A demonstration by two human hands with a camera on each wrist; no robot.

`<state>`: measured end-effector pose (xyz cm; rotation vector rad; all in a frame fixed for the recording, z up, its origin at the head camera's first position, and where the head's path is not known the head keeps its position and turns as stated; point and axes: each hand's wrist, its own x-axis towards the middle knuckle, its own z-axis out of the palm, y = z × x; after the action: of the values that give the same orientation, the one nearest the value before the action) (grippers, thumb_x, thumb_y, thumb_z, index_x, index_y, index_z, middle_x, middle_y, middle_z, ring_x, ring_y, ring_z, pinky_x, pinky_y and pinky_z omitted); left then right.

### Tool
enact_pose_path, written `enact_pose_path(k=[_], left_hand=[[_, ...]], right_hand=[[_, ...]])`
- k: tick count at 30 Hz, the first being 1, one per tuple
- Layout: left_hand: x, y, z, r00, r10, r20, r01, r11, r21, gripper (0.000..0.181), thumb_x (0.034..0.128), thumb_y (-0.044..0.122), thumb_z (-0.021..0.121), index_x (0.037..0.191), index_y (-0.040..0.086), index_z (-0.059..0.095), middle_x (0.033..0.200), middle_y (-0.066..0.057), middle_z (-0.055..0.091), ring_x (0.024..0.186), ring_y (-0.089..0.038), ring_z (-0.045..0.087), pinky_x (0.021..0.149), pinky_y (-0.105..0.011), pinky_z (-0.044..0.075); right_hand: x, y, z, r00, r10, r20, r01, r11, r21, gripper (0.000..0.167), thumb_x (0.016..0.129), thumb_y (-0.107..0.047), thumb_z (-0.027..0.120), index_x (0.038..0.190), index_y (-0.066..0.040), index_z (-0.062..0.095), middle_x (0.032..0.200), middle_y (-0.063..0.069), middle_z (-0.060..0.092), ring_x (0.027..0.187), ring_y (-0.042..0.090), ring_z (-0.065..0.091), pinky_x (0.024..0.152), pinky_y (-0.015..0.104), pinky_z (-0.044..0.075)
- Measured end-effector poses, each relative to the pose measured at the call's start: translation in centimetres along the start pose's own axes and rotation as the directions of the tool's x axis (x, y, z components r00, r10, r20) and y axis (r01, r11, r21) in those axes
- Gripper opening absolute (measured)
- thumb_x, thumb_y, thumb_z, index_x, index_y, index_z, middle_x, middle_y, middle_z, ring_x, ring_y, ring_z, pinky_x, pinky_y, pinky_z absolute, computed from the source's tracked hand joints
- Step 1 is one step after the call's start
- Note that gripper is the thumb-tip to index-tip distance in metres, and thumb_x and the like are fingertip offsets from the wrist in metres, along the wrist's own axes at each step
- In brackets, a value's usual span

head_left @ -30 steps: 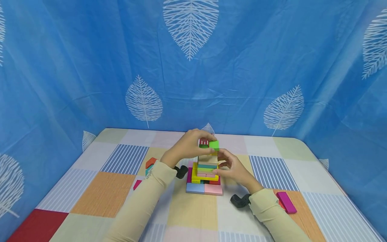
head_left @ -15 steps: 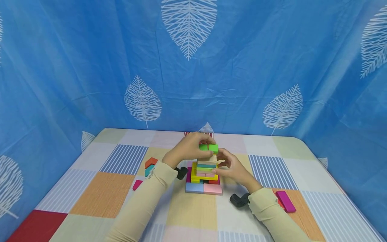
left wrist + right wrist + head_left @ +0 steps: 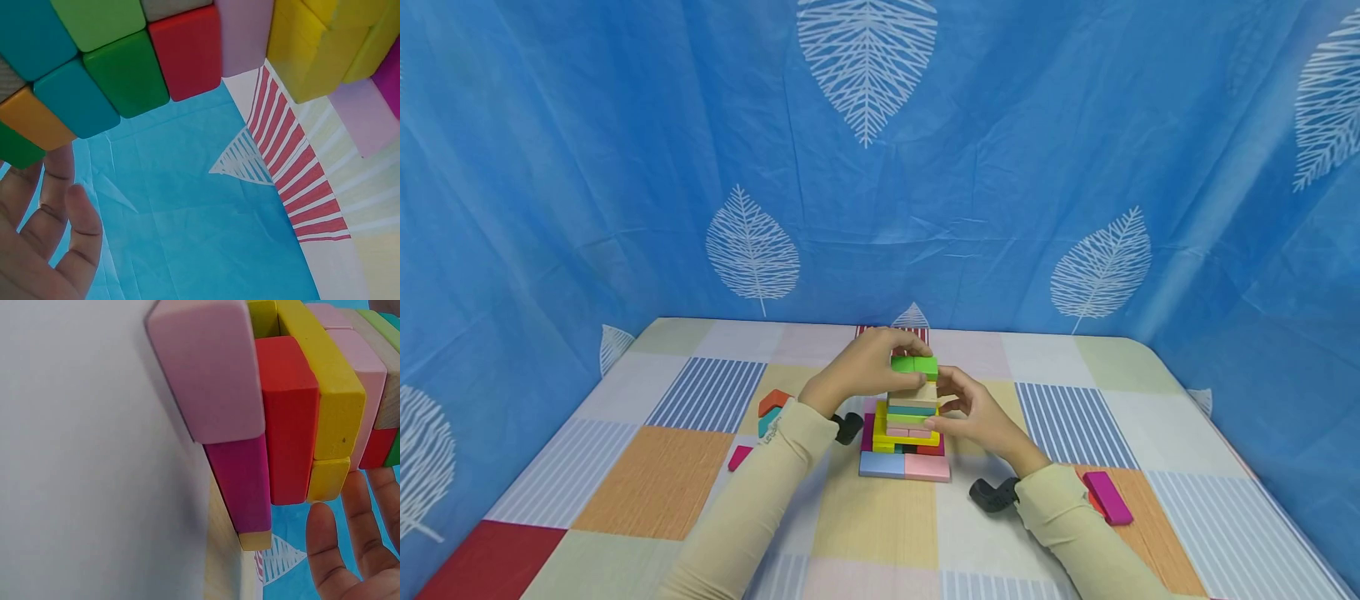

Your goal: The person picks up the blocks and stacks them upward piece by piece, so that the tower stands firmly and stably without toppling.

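A tower of coloured wooden blocks (image 3: 906, 440) stands mid-table on a pink and a light-blue block. My left hand (image 3: 863, 364) reaches over its top and pinches a bright green block (image 3: 927, 367) between thumb and fingers, right against another green block (image 3: 902, 364). Around the tower's right side sits my right hand (image 3: 977, 414), thumb at the front and loosely bent fingers further back. The left wrist view shows loosely bent fingers (image 3: 84, 225) behind teal, orange and green blocks. In the right wrist view, fingertips (image 3: 322, 522) lie close to the yellow and pink blocks.
Orange and teal blocks (image 3: 771, 412) lie left of the tower, with a magenta piece (image 3: 740, 457) nearer me. A magenta block (image 3: 1108, 498) rests over a red one by the right sleeve. Behind the patchwork-covered table hangs a blue leaf-print curtain (image 3: 880, 208).
The green block in my left hand has come down and slid left, closing the gap to the other green block. My right hand stays at the tower's side.
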<state>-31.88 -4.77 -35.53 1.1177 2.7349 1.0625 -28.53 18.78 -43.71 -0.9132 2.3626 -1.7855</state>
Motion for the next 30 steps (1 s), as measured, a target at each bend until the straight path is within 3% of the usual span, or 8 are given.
enact_pose_path(k=[4,8,13,17,24,26,30], left_hand=[[-0.4,-0.2,-0.3,1.000,-0.012,0.003,0.012,1.000,0.000,0.041,0.0940,0.020,0.081,0.132,0.006,0.076,0.120,-0.005,0.076,0.109,-0.023,0.065,0.098,-0.038,0.056],[-1.7,-0.4,-1.5,1.000,-0.029,-0.007,0.029,1.000,-0.007,0.050,0.0955,0.023,0.082,0.141,0.004,0.071,0.134,-0.009,0.073,0.122,-0.028,0.065,0.106,-0.048,0.055],[-4.7,-1.0,-3.4,0.998,-0.047,-0.050,0.045,0.999,-0.031,0.047,0.0985,0.018,0.079,0.141,0.002,0.069,0.139,-0.012,0.071,0.126,-0.035,0.063,0.109,-0.056,0.051],[-7.4,-2.2,-4.0,0.997,-0.072,-0.040,0.071,0.997,-0.040,0.039,0.0998,0.014,0.078,0.137,0.003,0.072,0.134,-0.012,0.073,0.119,-0.036,0.064,0.105,-0.056,0.052],[-12.0,-4.8,-3.8,0.992,-0.066,0.104,0.076,0.992,-0.104,0.030,0.1020,0.012,0.075,0.129,0.000,0.074,0.127,-0.016,0.074,0.113,-0.037,0.067,0.098,-0.055,0.056],[-13.2,-5.1,-3.8,0.985,-0.061,0.159,0.081,0.989,-0.120,0.028,0.1016,0.012,0.075,0.127,0.000,0.074,0.124,-0.015,0.075,0.110,-0.034,0.068,0.097,-0.054,0.057],[-15.7,-5.2,-4.3,0.959,-0.114,0.261,0.156,0.977,-0.147,0.026,0.0963,0.010,0.081,0.122,0.004,0.077,0.119,-0.007,0.076,0.109,-0.027,0.067,0.095,-0.044,0.058]], right_hand=[[0.0,-0.1,0.1,1.000,-0.001,-0.001,0.001,1.000,-0.002,0.067,0.091,-0.006,0.082,0.148,0.010,0.050,0.129,0.022,0.064,0.113,0.025,0.062,0.096,0.035,0.056],[0.1,0.0,0.1,1.000,-0.001,-0.001,0.001,1.000,-0.001,0.068,0.090,-0.007,0.082,0.148,0.010,0.050,0.128,0.022,0.065,0.112,0.027,0.062,0.096,0.037,0.057],[0.1,0.0,0.1,1.000,0.016,-0.009,-0.016,1.000,0.000,0.069,0.090,-0.008,0.083,0.148,0.009,0.051,0.127,0.020,0.066,0.111,0.027,0.063,0.097,0.037,0.057],[0.1,0.0,0.1,1.000,0.024,-0.010,-0.024,1.000,0.001,0.071,0.089,-0.007,0.084,0.149,0.008,0.051,0.128,0.020,0.066,0.111,0.027,0.063,0.096,0.035,0.057],[0.0,-0.1,0.1,1.000,0.025,-0.005,-0.025,1.000,-0.008,0.071,0.089,-0.006,0.083,0.151,0.007,0.050,0.129,0.022,0.065,0.112,0.029,0.062,0.096,0.032,0.056],[0.0,-0.1,0.1,1.000,0.023,-0.003,-0.023,1.000,-0.009,0.071,0.089,-0.006,0.083,0.151,0.007,0.050,0.129,0.022,0.065,0.112,0.029,0.063,0.096,0.033,0.056],[0.1,0.0,0.1,1.000,0.018,-0.002,-0.018,1.000,-0.013,0.070,0.089,-0.006,0.083,0.150,0.007,0.051,0.128,0.021,0.066,0.113,0.024,0.063,0.096,0.034,0.056]])
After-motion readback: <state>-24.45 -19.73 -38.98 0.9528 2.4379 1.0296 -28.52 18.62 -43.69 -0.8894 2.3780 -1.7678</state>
